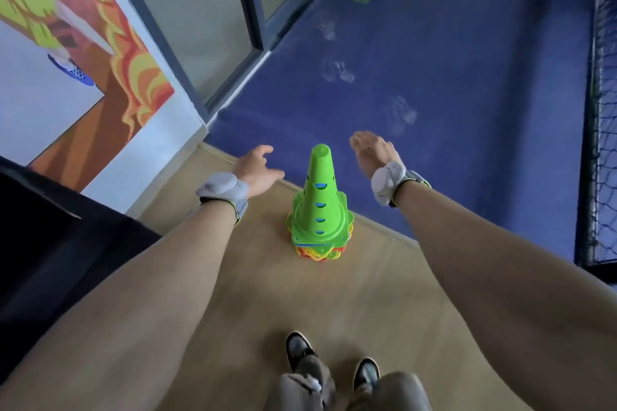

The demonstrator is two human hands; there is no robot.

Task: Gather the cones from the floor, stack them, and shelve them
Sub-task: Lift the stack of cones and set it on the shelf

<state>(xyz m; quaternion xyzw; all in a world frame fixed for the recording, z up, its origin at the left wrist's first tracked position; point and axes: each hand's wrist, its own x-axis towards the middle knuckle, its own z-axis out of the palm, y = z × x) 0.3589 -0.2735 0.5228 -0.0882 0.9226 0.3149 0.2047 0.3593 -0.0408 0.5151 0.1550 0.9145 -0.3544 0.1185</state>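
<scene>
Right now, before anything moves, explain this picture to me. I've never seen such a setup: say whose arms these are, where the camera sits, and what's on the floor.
There is no machine: a person wears one camera on the head, looking down at their own arms. Each wrist carries a grey band. A stack of cones, green on top, stands upright on the wooden floor. The left hand and right hand are open on either side of its tip, holding nothing.
</scene>
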